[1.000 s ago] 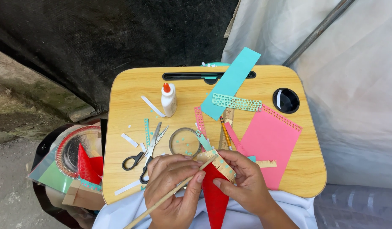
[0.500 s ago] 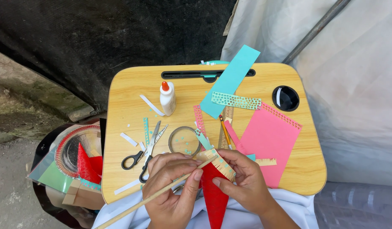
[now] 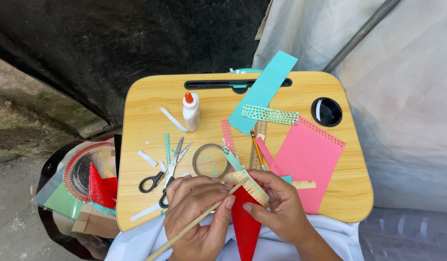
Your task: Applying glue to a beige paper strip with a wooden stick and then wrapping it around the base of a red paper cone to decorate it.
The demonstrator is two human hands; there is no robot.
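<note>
The wooden lap tray carries nearly everything, its near edge over the person's lap and a slot handle along its far edge. The broadest bare stretch lies in the far left corner and down the left edge; the right edge, beyond the pink sheet, is also bare wood. The pink paper sheet fills the near right part, stopping just short of the near edge. A long teal paper strip runs slantwise from the centre out over the far edge, and a punched teal strip lies across its lower end. A round black recess sits in the far right corner. The glue bottle stands upright left of centre. The scissors lie near the left near edge, handles toward the person, just beside a clear tape ring. A pencil lies between ring and pink sheet.

At the near edge, the left hand grips a thin wooden stick, its tip touching the fringed tan band on the red paper cone. The right hand pinches the cone's wide end, whose point hangs past the tray's edge over the lap.
</note>
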